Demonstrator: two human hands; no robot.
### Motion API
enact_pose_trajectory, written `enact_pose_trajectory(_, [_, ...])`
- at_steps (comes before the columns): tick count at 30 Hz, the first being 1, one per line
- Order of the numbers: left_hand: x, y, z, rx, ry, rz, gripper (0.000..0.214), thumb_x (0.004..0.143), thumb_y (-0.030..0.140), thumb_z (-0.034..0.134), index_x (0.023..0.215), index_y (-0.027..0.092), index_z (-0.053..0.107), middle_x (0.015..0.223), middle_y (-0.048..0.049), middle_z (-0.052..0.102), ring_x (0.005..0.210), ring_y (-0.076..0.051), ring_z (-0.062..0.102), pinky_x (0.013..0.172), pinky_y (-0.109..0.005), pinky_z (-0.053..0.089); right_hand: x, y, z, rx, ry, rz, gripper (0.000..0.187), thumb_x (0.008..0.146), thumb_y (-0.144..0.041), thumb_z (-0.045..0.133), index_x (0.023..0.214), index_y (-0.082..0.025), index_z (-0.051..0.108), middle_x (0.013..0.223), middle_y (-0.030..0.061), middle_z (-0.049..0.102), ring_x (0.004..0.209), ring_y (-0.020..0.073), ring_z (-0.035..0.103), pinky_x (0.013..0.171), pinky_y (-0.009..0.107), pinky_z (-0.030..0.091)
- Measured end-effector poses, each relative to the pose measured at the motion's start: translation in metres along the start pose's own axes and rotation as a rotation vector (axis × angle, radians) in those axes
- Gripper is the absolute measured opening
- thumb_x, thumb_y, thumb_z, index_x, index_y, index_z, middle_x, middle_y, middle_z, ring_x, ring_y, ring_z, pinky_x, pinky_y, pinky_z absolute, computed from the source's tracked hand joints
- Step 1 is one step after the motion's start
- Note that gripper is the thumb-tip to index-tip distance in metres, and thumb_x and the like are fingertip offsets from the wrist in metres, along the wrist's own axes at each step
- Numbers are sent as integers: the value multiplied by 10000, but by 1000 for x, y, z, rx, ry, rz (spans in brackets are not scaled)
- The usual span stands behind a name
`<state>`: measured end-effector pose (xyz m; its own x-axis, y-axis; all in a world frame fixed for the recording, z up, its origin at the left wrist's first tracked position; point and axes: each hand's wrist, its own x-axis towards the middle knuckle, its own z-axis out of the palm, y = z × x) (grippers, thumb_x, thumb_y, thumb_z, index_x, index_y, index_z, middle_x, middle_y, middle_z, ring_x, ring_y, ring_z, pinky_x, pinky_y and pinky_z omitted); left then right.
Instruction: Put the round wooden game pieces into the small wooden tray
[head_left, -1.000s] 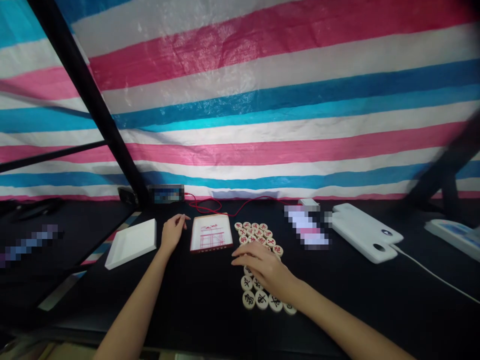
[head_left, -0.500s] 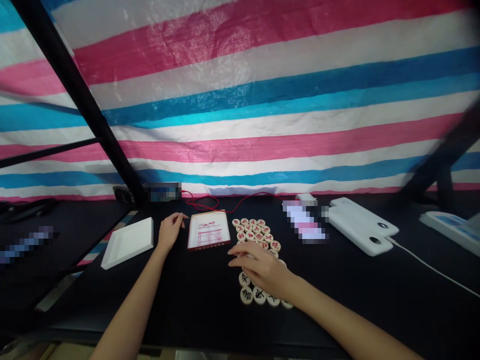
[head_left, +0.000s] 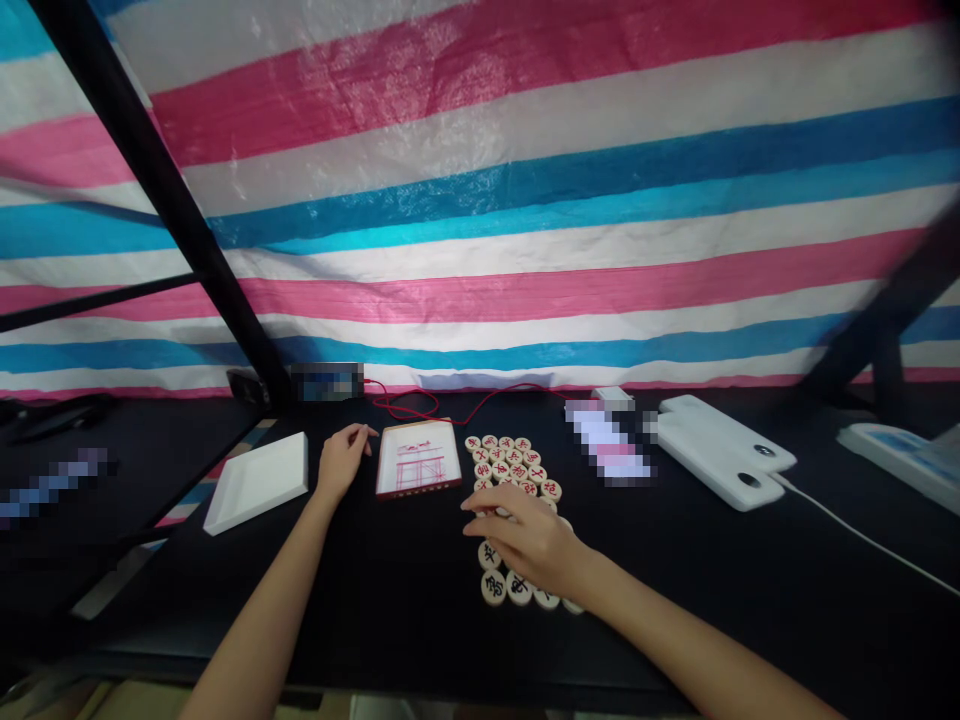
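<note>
Round xiangqi pieces [head_left: 506, 443] lie in close rows on the black table, red-marked ones at the far end and black-marked ones [head_left: 493, 586] nearer me. My right hand [head_left: 521, 530] hovers over or rests on the middle rows and hides several pieces. Its fingers point left, slightly bent and apart, and no piece shows between them. My left hand [head_left: 345, 460] rests on the table with loosely bent fingers, holding nothing visible. Just right of it sits a shallow open box [head_left: 418, 490] with a red drawing inside. A white box part [head_left: 259, 485] lies to its left.
A phone with a lit screen [head_left: 607, 440] lies right of the pieces. Farther right is a white device [head_left: 720, 450] with a white cable [head_left: 862, 540]. A red cable [head_left: 487, 402] runs along the back, before a striped sheet [head_left: 525, 290]. A black frame post [head_left: 172, 210] slants at the left.
My right hand has shifted very slightly to the right over the pieces. My left hand, the boxes and the visible pieces stay as they were.
</note>
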<state>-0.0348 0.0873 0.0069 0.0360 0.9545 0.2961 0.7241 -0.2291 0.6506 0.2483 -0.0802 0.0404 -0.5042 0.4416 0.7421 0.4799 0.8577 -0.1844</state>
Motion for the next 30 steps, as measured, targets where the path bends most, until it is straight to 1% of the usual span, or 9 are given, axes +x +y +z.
enact_pose_trajectory(6, [-1,1,0,7,-4,-1,429,826,489,350,845,191,658,590,5,596,563,-152,526,577,-255,350,0,0,3,-3,-7,-31,260,842,-32,401,958,-154,599,1017,105,607,969,152,565,798,284,506])
enact_pose_trajectory(11, [0,1,0,33,-9,6,432,824,484,347,849,191,663,588,-2,605,571,-160,533,588,-263,358,1,-2,3,-34,-38,-46,247,859,-45,392,949,-153,595,995,105,617,936,145,574,782,279,508])
enact_pose_trajectory(15, [0,1,0,41,-13,-2,426,824,481,349,860,196,663,599,-2,613,576,-161,542,583,-262,360,2,-2,3,-41,-12,-67,249,856,-33,387,930,-145,597,985,101,621,912,145,577,754,263,509])
enact_pose_trajectory(18, [-1,1,1,42,-18,-4,432,825,483,344,861,194,663,595,-3,611,576,-164,545,581,-262,361,1,-2,3,-54,-24,-64,261,852,-28,385,940,-151,598,992,97,619,919,144,575,755,257,506])
enact_pose_trajectory(23, [-1,2,1,45,-21,3,430,828,483,342,858,194,660,592,-3,612,578,-165,544,584,-261,356,1,-2,3,-59,-10,-85,250,850,-31,394,930,-137,605,990,102,621,904,148,576,733,254,510])
enact_pose_trajectory(30, [-1,1,1,57,-37,1,427,828,478,335,866,202,659,593,-2,611,586,-168,547,584,-265,359,3,-3,3,-69,-70,-69,248,859,-35,385,917,-145,599,1003,107,620,922,148,575,751,263,512])
